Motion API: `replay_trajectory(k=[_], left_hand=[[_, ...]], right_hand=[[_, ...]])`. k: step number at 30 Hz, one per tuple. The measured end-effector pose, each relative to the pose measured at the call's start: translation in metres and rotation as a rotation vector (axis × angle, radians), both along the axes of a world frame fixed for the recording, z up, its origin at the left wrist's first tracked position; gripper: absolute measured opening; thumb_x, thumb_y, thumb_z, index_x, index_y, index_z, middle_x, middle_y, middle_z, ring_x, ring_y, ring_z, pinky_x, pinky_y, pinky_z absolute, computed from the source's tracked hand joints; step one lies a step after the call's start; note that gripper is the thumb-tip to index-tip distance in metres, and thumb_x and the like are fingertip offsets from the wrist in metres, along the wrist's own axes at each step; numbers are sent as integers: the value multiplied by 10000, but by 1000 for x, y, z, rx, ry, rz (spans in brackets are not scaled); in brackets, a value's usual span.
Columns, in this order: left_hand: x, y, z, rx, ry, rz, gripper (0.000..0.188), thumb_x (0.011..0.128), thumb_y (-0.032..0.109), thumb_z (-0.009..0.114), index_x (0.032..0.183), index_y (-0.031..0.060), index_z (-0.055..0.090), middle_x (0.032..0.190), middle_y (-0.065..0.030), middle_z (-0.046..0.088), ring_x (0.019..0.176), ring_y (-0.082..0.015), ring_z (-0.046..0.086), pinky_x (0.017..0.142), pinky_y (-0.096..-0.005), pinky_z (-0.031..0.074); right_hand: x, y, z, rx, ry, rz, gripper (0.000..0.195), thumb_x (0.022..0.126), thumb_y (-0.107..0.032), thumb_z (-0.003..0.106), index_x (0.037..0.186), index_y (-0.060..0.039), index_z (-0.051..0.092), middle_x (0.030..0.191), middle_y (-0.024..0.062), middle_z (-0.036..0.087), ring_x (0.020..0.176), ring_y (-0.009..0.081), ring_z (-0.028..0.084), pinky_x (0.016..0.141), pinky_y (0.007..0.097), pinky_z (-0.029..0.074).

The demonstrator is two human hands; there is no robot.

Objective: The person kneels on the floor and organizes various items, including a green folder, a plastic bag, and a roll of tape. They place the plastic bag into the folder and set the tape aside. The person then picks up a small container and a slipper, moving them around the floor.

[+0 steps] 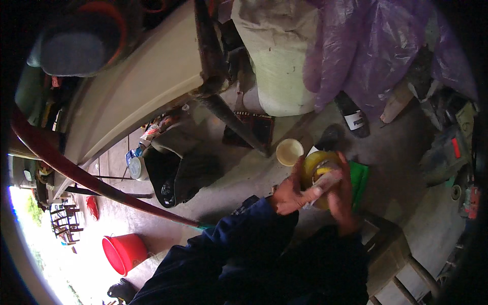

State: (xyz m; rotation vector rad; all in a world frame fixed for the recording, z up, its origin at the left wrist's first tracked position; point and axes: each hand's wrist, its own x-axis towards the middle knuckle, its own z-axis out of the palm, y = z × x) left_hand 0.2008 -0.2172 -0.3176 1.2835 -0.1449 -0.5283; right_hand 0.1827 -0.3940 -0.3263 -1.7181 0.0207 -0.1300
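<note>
My left hand [290, 193] grips the left side of a yellow round object [313, 162], which is blurred; I cannot tell whether it is a bowl or a roll. Against its right side rests my right hand [341, 196], fingers curled along the rim. Something pale and blurred lies across the middle, near the fingers. Just beyond my left fingertips a cream round tub [289, 152] stands on the concrete floor. To the right of my right hand is a bright green flat piece [359, 182], partly hidden. A black slide sandal [354, 118] lies farther off.
A white sack [282, 65] and purple plastic sheeting [366, 53] stand ahead. On the left are a pale panel on a dark frame [152, 76], a curved red pole [91, 177], a black bag [164, 171] and a red bucket [129, 251]. A wooden stool [389, 255] is lower right.
</note>
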Motion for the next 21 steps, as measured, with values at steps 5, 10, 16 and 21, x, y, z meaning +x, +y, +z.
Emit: replay_trajectory(k=[5,10,16,21], left_hand=[[4,-10,-13,-133,88,45,1184,763,325,834,1493,-31,-29,1442,-204,377,1361,-274,363,1099,-389,349],[15,-1,-16,-168,202,128,818,752,110,823,1379,-49,322,1268,-148,559,1114,-215,578,934,-338,499],[17,2,-7,-162,241,123,659,750,105,820,1284,-38,462,1158,-120,625,1045,-197,610,869,-321,517],[12,4,-20,-177,215,175,664,765,171,815,1292,-28,465,1173,-111,621,1054,-201,608,887,-326,506]], right_hand=[[-7,13,4,-371,-82,73,937,826,-298,702,1500,-10,119,1361,273,308,1235,397,398,1031,466,381],[-4,19,16,-328,-59,122,922,782,-156,674,1505,-17,119,1369,274,320,1258,425,376,1073,491,324],[-5,18,16,-174,-94,56,857,753,-93,651,1485,-11,212,1376,232,337,1281,378,378,1083,472,324],[-6,27,24,-37,-55,27,840,742,-73,651,1475,-25,244,1377,214,339,1285,343,388,1084,456,337]])
